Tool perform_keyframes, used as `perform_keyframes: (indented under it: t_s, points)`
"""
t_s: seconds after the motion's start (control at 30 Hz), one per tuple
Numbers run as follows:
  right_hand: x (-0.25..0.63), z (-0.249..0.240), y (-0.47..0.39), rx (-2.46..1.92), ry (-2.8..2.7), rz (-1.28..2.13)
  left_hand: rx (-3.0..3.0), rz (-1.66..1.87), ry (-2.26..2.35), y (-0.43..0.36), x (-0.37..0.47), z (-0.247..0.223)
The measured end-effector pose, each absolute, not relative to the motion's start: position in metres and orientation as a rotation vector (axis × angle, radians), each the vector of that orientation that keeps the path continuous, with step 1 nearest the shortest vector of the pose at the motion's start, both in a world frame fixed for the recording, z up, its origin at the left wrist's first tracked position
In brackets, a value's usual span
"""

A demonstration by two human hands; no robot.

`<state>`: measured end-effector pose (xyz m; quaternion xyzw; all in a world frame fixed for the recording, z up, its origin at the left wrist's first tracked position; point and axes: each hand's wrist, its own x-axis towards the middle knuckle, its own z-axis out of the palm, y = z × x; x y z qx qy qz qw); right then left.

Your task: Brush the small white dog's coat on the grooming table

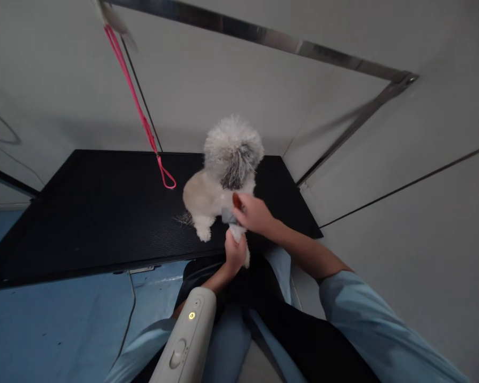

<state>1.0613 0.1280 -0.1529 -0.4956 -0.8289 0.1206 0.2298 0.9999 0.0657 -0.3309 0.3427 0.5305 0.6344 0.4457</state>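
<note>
A fluffy dog (207, 194) with a white and grey head sits on a black table (104, 213). Low on its front, my left hand (235, 252) is closed around one of its legs (237, 232). Just above, my right hand (253, 214) grips a grooming brush (229, 215) with a brown handle and a grey head, which lies against the fur of that leg. Below my left hand, a white dryer body (191, 335) with a lit yellow button and a slide switch points up toward the dog.
A pink loop leash (143, 122) hangs down to the left of the dog. A metal frame (263, 34) spans above the table, with a slanted bar on the right. Pale walls stand behind and at the right. A cable (132, 308) runs down below the table's front edge.
</note>
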Motion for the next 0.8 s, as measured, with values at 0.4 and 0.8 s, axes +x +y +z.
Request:
perform_keyframes:
  t_s: [0.4,0.8]
  points:
    - [1.073,-0.162,0.12,-1.42,-2.071,0.299,1.037,1.645,1.357,0.059,1.009,-0.339]
    - [1.085,-0.183,0.131,-1.209,-2.017,0.677,0.99,1.575,1.337,0.031,0.989,-0.339]
